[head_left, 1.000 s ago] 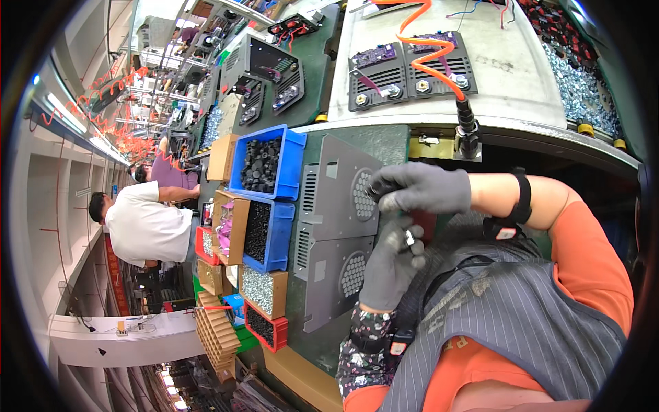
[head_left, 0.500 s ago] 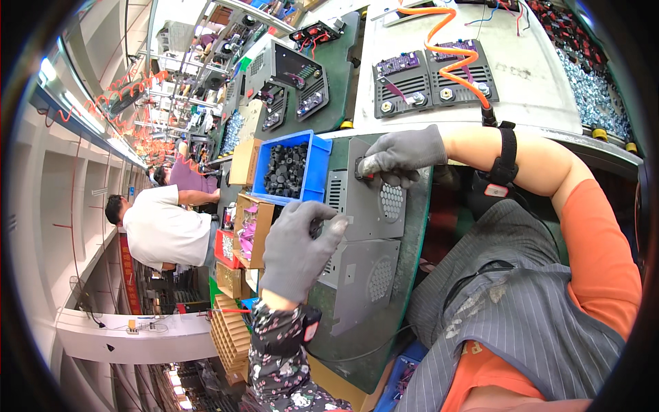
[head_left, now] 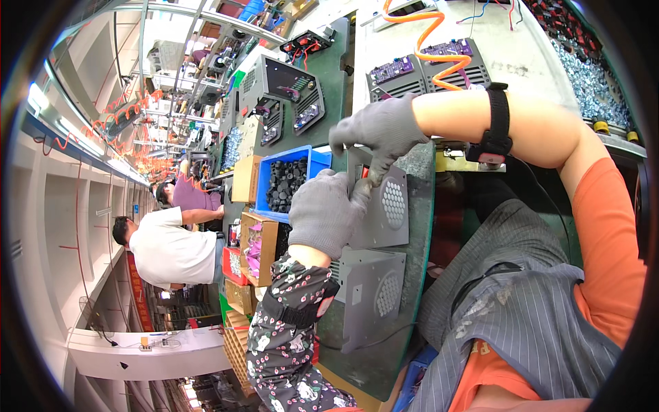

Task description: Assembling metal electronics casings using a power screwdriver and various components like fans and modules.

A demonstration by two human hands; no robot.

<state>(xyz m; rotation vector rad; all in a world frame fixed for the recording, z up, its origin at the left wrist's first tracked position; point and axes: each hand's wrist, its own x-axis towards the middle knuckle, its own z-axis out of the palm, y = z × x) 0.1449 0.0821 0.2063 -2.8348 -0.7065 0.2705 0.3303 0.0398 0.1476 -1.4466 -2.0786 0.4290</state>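
Note:
A grey sheet-metal panel (head_left: 374, 230), with a round grille of holes, stands on the green bench in front of me. Both my hands, in grey knit gloves, meet at its upper part, beside a small red-and-black part (head_left: 364, 172) set in it. My right hand (head_left: 384, 130) hooks its fingers over the panel's far edge and presses its thumb down by that part. From the left, my left hand (head_left: 325, 211) is closed with its thumb against the panel's face; whatever its fingers pinch is hidden. A second like panel (head_left: 357, 302) sits nearer me.
Left of the panels stands a blue bin (head_left: 312, 161) of small black plastic parts, with cardboard boxes (head_left: 264, 250) beyond it. Vented dark panels with purple circuit boards (head_left: 391, 71) lie at the back under an orange coiled hose (head_left: 434, 34). Co-workers (head_left: 175, 244) stand at the left.
My left hand has moved right and up, from above the bench to the panel. My right hand has shifted up and left, its fingers reaching over the panel's edge.

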